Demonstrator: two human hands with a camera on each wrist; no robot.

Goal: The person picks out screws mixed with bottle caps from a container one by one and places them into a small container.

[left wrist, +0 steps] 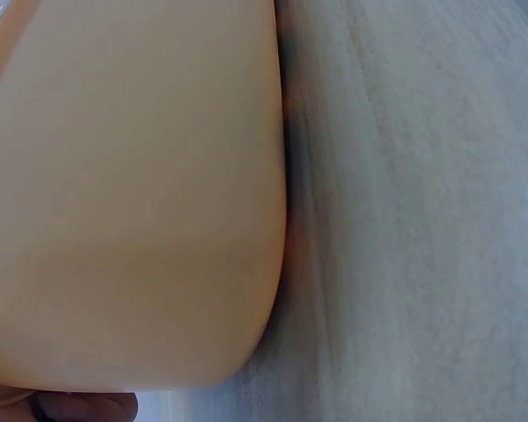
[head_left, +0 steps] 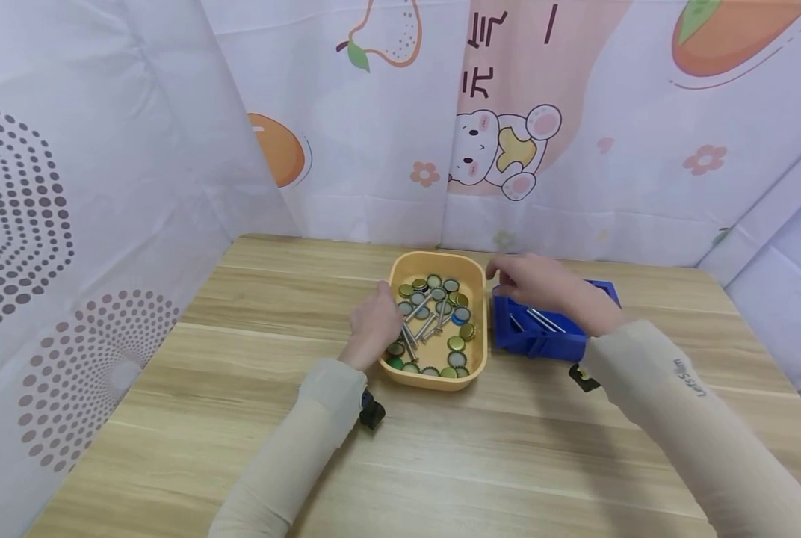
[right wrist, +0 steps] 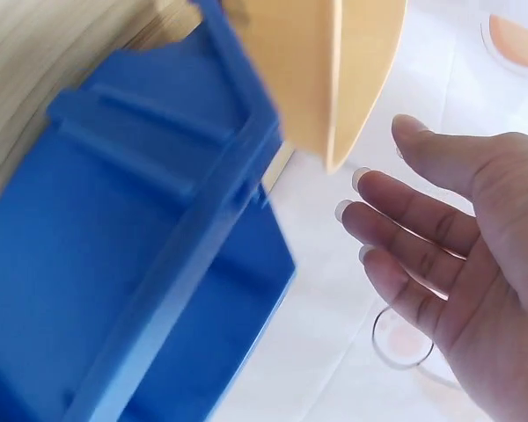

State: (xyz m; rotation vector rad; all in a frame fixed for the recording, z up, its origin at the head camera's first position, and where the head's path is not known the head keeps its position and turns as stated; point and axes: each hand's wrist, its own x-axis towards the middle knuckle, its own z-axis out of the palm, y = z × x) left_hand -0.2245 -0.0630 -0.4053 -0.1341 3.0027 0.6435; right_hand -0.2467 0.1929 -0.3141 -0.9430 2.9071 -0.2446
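My left hand [head_left: 376, 321] grips the left rim of a yellow plastic tub [head_left: 434, 383]. The left wrist view is mostly the tub's smooth outer wall [left wrist: 141, 176], with fingers [left wrist: 88, 406] showing at its lower edge. Inside the tub lie bottle caps [head_left: 456, 344], gold, grey, green and blue, and several metal screws [head_left: 427, 326]. My right hand [head_left: 531, 280] hovers over the back of a blue plastic bin [head_left: 542, 346], near the tub's right rim. In the right wrist view its fingers [right wrist: 414, 229] are loosely bent, holding nothing.
Long metal screws [head_left: 545, 320] lie in the blue bin, partly hidden by my right arm. Both containers stand side by side on a wood-grain table [head_left: 273, 329]. A printed white curtain [head_left: 373, 149] hangs right behind the table's back edge.
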